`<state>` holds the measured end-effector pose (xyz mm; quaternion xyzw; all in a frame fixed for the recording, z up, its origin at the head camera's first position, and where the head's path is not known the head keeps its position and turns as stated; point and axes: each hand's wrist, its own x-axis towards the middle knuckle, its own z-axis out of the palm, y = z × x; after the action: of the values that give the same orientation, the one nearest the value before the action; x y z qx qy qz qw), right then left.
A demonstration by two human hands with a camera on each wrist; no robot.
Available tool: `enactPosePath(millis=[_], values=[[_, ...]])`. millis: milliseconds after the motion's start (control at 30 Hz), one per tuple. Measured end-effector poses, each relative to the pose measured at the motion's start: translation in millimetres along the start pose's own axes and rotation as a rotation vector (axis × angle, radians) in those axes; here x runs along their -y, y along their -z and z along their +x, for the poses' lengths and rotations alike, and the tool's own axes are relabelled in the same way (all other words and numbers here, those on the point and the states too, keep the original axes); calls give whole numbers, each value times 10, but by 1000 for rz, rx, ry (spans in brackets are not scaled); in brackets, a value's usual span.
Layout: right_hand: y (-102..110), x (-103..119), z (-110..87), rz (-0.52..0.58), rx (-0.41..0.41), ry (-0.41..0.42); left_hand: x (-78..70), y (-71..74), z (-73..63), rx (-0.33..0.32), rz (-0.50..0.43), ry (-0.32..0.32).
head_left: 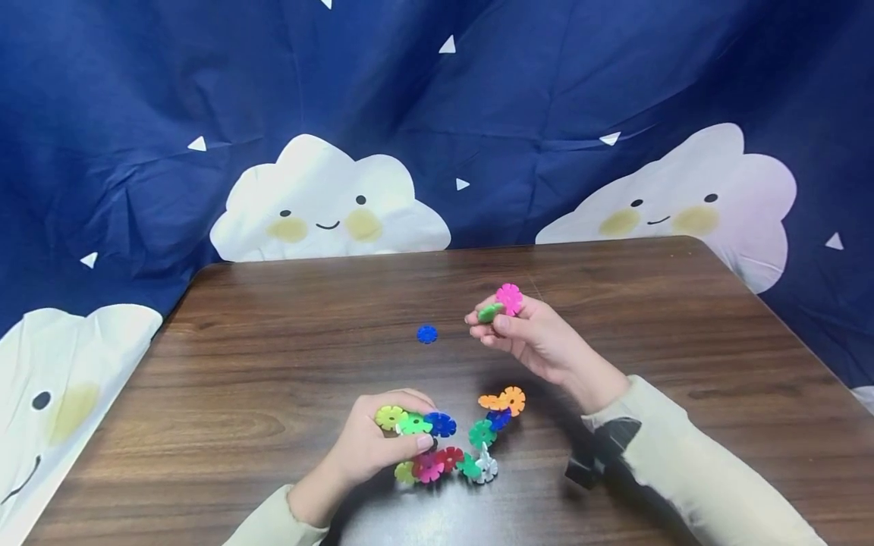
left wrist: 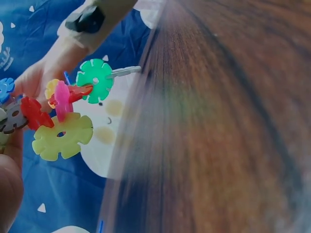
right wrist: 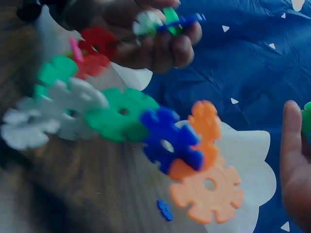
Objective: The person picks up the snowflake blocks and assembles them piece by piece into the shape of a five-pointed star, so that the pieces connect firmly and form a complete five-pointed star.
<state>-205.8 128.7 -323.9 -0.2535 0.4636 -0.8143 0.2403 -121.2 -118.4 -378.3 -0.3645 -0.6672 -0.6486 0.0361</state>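
Note:
My left hand (head_left: 362, 440) grips a chain of interlocking notched plastic discs (head_left: 482, 434) by its left end, thumb over the near side. Yellow, light green and blue discs show at that hand. From there the chain curves through pink, red, green, white and blue to orange discs (right wrist: 206, 189) at its far end. Higher and to the right, my right hand (head_left: 539, 341) pinches a green disc (head_left: 489, 312), with a pink disc (head_left: 508, 299) standing against it. The left wrist view shows a yellow disc (left wrist: 63, 137) below the held part of the chain.
A single blue disc (head_left: 426, 334) lies on the brown wooden table (head_left: 307, 318), beyond the left hand. A blue curtain (head_left: 498, 98) with white clouds hangs behind the table. A black band (head_left: 614, 440) is round the right wrist.

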Motion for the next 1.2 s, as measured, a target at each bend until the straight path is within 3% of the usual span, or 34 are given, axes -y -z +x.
enactPosePath(millis=[333, 600, 767, 933, 1200], values=[[7, -188, -377, -114, 71, 82, 13, -25, 1, -14, -20, -3], [-59, -248, -544, -286, -54, 126, 25, -37, -2, -14, -25, -5], [-123, -242, -581, -328, -73, 161, 25, -43, 4, -17, -19, -7], [-163, -183, -595, -273, -46, 153, 23, -58, 8, -41, -14, 12], [-165, -147, -561, -66, 70, 132, 16, -91, 25, -204, -58, 65]])
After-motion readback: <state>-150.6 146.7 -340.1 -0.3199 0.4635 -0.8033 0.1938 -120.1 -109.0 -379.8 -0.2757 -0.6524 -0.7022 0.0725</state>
